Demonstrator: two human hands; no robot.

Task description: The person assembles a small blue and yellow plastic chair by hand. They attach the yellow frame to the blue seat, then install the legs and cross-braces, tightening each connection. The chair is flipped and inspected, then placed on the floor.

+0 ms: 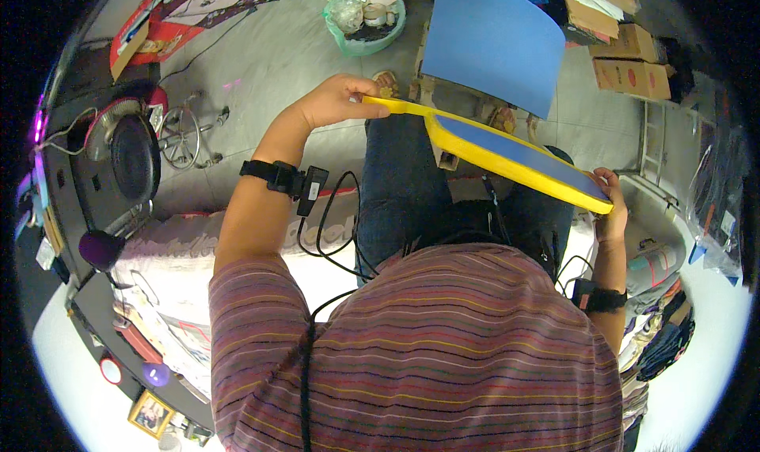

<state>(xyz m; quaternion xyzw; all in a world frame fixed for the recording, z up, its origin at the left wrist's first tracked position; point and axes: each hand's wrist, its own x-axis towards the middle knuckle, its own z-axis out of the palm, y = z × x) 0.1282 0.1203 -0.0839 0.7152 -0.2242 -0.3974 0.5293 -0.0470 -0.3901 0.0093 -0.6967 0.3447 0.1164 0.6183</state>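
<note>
Shirt fabric (pixel 459 333), striped, fills my six o'clock. Past it, a yellow-edged blue paddle (pixel 514 147) slants across two; the left hand (pixel 339 102) has fingers pinching its handle (pixel 405 107) at eleven, the right hand (pixel 613 208), at three, fingers gripping the opposite end. Beyond, I see a blue panel (pixel 495 44) at one, a green-lined bin (pixel 346 42) at twelve.

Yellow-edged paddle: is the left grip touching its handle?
Touching. The head view shows the left grip pinching the free end of the paddle handle.
</note>
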